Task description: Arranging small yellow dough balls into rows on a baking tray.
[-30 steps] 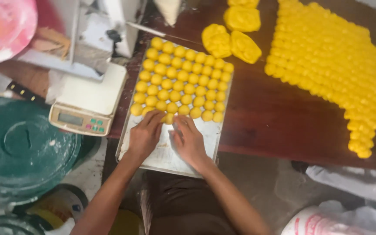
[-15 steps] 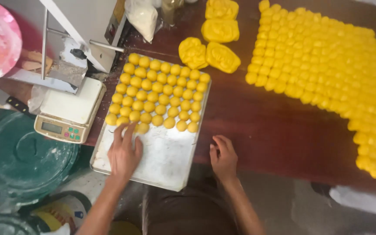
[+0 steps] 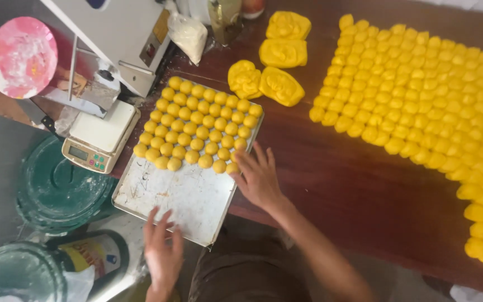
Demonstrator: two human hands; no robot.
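Head view: two open, empty hands, left [image 3: 162, 251] and right [image 3: 259, 176], flank one tray [image 3: 181, 196]; four dough lumps [image 3: 280, 53] beyond.

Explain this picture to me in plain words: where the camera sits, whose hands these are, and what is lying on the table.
The camera sits on a person's head and looks down at their own two bare hands. The left hand hovers open at the near edge of a metal tray. The right hand, fingers spread, rests at the tray's right edge beside rows of small yellow balls. Neither hand holds anything. On the brown table lie four yellow dough lumps and a wide field of yellow pieces. A small scale stands to the left.
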